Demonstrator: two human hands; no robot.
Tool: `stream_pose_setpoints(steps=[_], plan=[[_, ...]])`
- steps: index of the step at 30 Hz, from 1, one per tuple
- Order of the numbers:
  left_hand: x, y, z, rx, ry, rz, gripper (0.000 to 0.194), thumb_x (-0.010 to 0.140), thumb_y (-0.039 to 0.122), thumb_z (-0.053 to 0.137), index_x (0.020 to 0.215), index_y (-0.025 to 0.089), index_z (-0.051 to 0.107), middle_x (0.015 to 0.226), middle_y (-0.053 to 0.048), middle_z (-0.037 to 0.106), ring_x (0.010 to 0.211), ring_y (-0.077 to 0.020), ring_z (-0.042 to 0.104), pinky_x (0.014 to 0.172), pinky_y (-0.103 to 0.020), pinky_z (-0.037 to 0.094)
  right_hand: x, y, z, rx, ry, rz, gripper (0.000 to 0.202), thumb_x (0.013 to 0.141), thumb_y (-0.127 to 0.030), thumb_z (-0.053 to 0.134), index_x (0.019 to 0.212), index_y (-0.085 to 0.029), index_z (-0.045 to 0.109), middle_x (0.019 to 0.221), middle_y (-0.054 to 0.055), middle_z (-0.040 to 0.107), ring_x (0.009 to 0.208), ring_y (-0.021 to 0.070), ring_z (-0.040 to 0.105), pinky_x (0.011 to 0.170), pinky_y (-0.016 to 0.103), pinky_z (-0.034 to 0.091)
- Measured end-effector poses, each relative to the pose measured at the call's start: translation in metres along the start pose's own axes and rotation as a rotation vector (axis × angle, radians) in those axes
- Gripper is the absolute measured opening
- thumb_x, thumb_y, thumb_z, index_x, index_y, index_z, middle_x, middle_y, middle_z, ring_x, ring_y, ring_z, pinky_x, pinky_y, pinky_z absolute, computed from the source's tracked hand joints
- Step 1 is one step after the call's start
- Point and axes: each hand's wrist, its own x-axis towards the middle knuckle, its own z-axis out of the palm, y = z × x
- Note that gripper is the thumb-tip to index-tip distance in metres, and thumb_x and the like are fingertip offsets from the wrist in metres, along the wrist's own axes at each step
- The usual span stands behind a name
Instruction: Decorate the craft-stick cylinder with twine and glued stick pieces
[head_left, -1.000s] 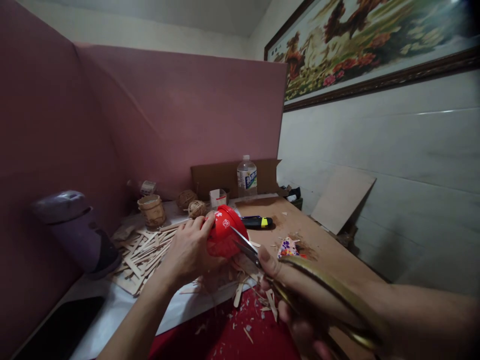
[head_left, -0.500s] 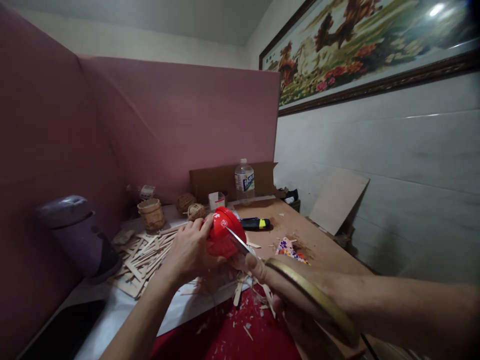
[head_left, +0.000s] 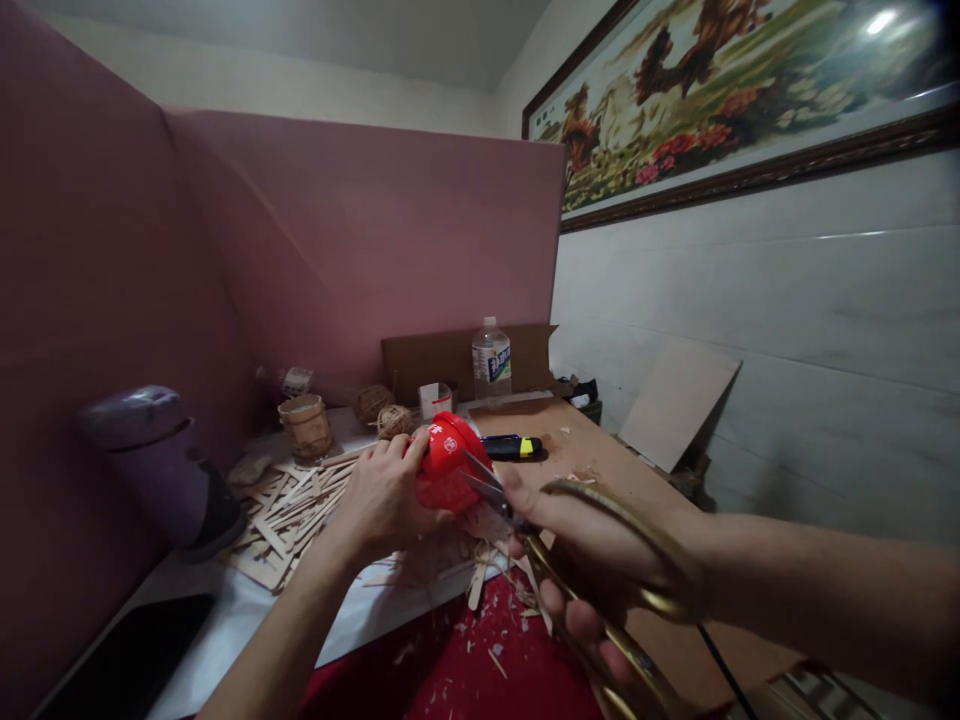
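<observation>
A red plastic cup [head_left: 448,462] with white print lies tipped on its side in my left hand [head_left: 386,492], whose fingers wrap round its left part. My right hand [head_left: 581,545] grips a pair of scissors [head_left: 544,562] with large gold-coloured handles. The blades are parted and point up and left, with their tips right at the cup's side; whether they touch it I cannot tell. Below the hands, wooden scraps and pale shavings lie on a red cloth [head_left: 457,660].
Wooden sticks [head_left: 300,510] lie piled at left, by a purple tumbler [head_left: 161,470]. Behind them are a wooden cup [head_left: 305,428] and twine balls [head_left: 394,421]. A utility knife [head_left: 511,447] lies beyond the cup. A plastic bottle [head_left: 491,362] stands at the back.
The scissors have turned and their blades have come apart; both handle loops now show. My right hand has shifted slightly. My left hand holds the cup in nearly the same place.
</observation>
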Motion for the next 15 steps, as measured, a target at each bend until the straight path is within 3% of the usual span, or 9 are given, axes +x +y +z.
stream_pose_setpoints(steps=[2,6,8,12,15], plan=[[0.000,0.001,-0.001,0.000,-0.005,-0.004,0.089,0.065,0.052,0.071,0.139,0.011,0.041,0.120,-0.016,0.060,0.100,-0.0348,0.057,0.085,-0.043,0.043,0.003,0.002,0.000,-0.081,0.026,-0.009,0.061,0.086,-0.075,0.030,0.079,-0.018,0.051,0.042,-0.006,0.044,0.026,0.0068,0.040,0.027,0.015,0.036],[0.001,0.001,-0.001,0.002,-0.012,-0.017,0.089,0.066,0.053,0.070,0.140,0.013,0.041,0.120,-0.016,0.061,0.102,-0.0352,0.057,0.085,-0.044,0.043,0.006,0.004,-0.003,0.045,-0.028,-0.016,0.066,0.086,-0.077,0.025,0.084,-0.017,0.052,0.053,-0.002,0.054,0.033,0.0090,0.049,0.032,0.020,0.046],[0.002,0.000,-0.002,0.000,-0.014,-0.028,0.088,0.067,0.055,0.068,0.139,0.014,0.041,0.119,-0.016,0.061,0.101,-0.0349,0.058,0.084,-0.044,0.043,0.006,0.009,-0.002,0.034,-0.009,0.020,0.071,0.085,-0.078,0.019,0.076,-0.016,0.053,0.050,0.000,0.053,0.032,0.0090,0.050,0.032,0.019,0.044],[0.003,-0.003,-0.001,-0.017,-0.018,-0.037,0.088,0.067,0.055,0.068,0.140,0.014,0.041,0.119,-0.016,0.061,0.100,-0.0342,0.059,0.083,-0.043,0.044,0.002,0.033,0.003,0.002,0.175,0.171,0.078,0.081,-0.083,0.014,0.059,-0.017,0.049,0.041,-0.003,0.041,0.028,0.0047,0.038,0.029,0.014,0.033],[0.004,-0.005,0.001,-0.038,-0.018,-0.041,0.088,0.065,0.053,0.069,0.139,0.014,0.042,0.117,-0.016,0.062,0.101,-0.0340,0.059,0.084,-0.043,0.044,-0.002,0.053,0.000,-0.028,0.263,0.032,0.070,0.085,-0.078,0.025,0.061,-0.018,0.052,0.046,-0.002,0.043,0.036,0.0058,0.038,0.035,0.016,0.034]])
